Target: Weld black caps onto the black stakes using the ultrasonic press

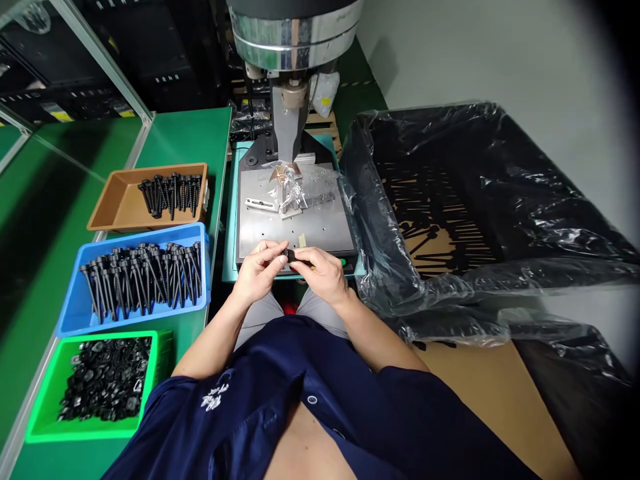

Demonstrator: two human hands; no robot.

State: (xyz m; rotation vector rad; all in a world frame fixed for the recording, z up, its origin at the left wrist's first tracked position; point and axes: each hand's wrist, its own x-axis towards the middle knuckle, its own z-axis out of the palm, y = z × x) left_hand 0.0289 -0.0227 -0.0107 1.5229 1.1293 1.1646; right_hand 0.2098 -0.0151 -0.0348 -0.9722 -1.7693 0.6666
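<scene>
In front of the press plate, my left hand (260, 269) and my right hand (323, 272) meet with fingers pinched together. Between the fingertips of both is a small black part (291, 256); its far portion is covered by my right fingers, so its full shape is hidden. Just beyond my hands lies the grey metal plate (315, 233) of a bench press (295, 40). A metal fixture (289, 187) wrapped in clear plastic stands on that plate, under the press head.
At left, an orange-brown tray (120, 200) and a blue tray (70, 293) hold black screw-like rods. A green bin (43, 407) contains small black pieces. On the right, a box lined with black plastic (390, 227) holds more black rods on cardboard.
</scene>
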